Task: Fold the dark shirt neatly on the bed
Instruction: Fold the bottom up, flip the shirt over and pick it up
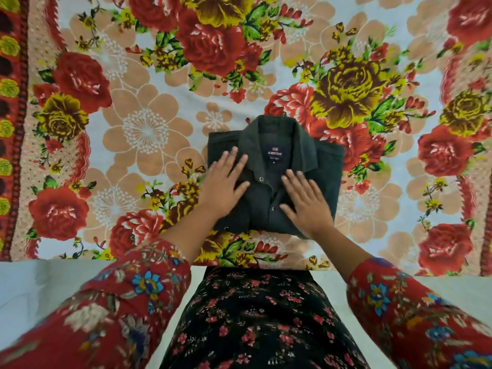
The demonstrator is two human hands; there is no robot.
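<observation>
The dark shirt (323,179) lies on the bed as a compact folded rectangle, collar pointing away from me, its label and snap buttons showing. My left hand (222,182) rests flat on the shirt's left front, fingers spread. On the right front lies my right hand (304,201), palm down with fingers apart. Neither hand grips the cloth.
A floral bedsheet (149,134) with red and yellow roses covers the bed all around the shirt. The bed's near edge (40,258) runs across below the shirt, with pale floor beneath. My patterned skirt (255,320) and red sleeves fill the lower frame.
</observation>
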